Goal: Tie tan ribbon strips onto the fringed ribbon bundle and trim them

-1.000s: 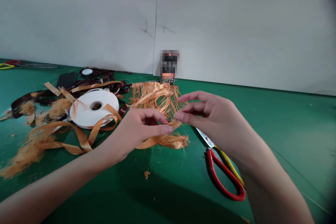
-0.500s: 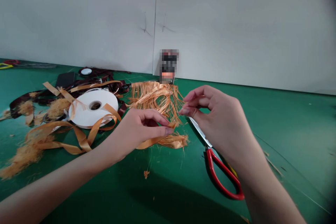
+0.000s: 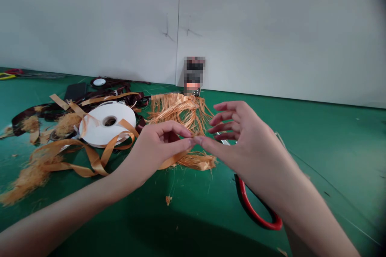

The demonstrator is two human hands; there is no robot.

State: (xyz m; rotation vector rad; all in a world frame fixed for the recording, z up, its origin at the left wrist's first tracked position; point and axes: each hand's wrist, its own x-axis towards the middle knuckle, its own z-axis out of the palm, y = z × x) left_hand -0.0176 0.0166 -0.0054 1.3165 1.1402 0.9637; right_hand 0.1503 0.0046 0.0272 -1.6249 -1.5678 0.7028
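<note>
Craft workroom, looks like: green cutting mat (image 3: pixel 331 160) across the work surface, plain white wall panels (image 3: pixel 271 28) behind, white ribbon spool (image 3: pixel 107 128), frayed orange ribbon scraps (image 3: pixel 181 114), red-handled scissors (image 3: pixel 249 204) lying about

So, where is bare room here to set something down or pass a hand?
Open green mat lies right of the frayed ribbon strands, beyond the right hand. Another patch lies in front, between the left arm and the red scissors handle, with one small tuft. Left of the strands, around the white ribbon roll, loose ribbon and fluff crowd the mat.
</note>
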